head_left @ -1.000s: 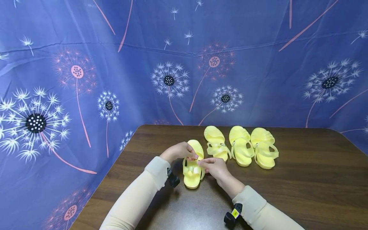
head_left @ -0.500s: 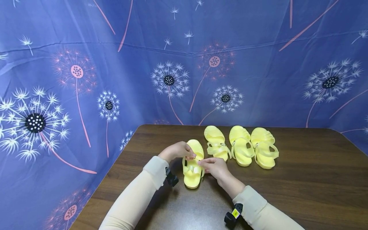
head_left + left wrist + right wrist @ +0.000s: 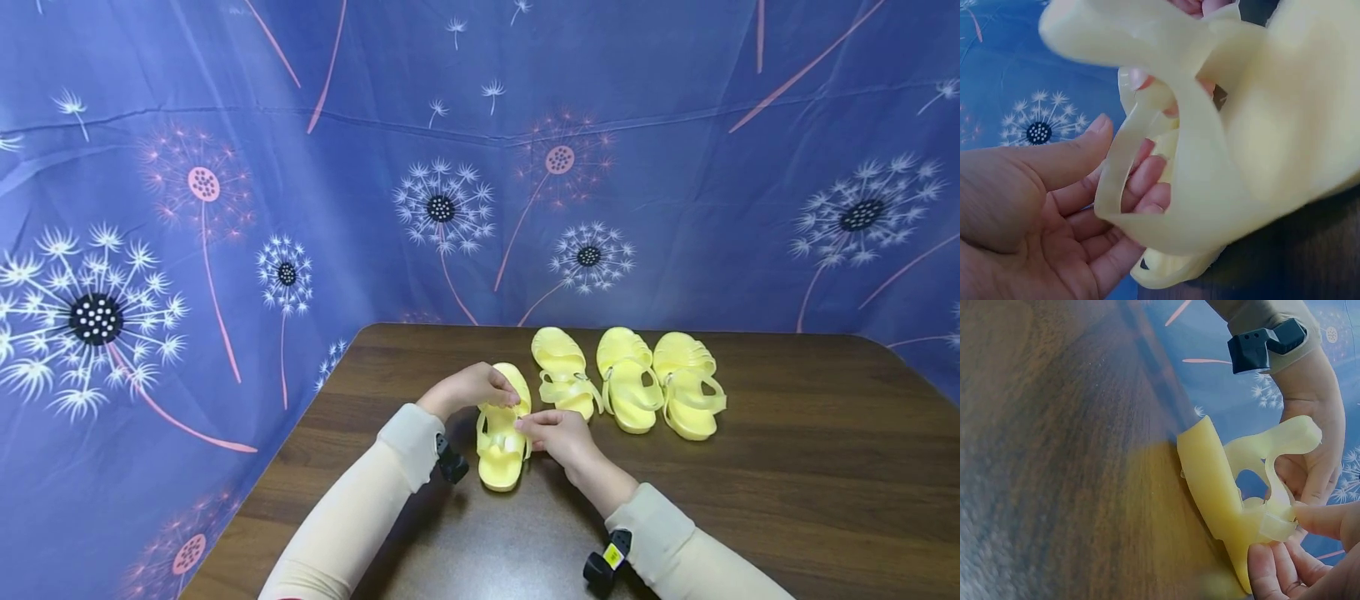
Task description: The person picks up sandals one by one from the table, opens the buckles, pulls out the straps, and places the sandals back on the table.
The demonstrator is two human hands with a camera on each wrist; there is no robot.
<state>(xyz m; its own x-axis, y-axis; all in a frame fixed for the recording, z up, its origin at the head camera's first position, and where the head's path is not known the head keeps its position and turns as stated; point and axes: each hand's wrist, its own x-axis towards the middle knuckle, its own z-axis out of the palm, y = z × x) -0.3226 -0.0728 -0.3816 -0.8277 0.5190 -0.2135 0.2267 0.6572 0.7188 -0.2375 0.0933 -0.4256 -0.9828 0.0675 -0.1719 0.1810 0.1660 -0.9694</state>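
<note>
A yellow jelly sandal (image 3: 500,475) lies on the table, toe pointing away. My right hand (image 3: 558,433) pinches its strap (image 3: 1277,526) at the right side between thumb and fingers. The left hand (image 3: 476,389) is over the sandal's front half, fingertips just beyond those of the right hand. In the left wrist view, a loop of strap (image 3: 1124,156) crosses in front of the loosely bent left fingers (image 3: 1147,175), and the thumb stands apart from them near the strap's edge. Part of the sandal's instep is hidden under the hands.
Three more yellow sandals stand in a row to the right: a near one (image 3: 557,350), a middle one (image 3: 621,346) and a far one (image 3: 681,354). The dark wooden table (image 3: 810,467) ends at a blue dandelion-print curtain (image 3: 675,208).
My left hand, close to the strap end half a second ago, has shifted slightly away and right, its fingertips off the strap end. The right hand keeps its pinch.
</note>
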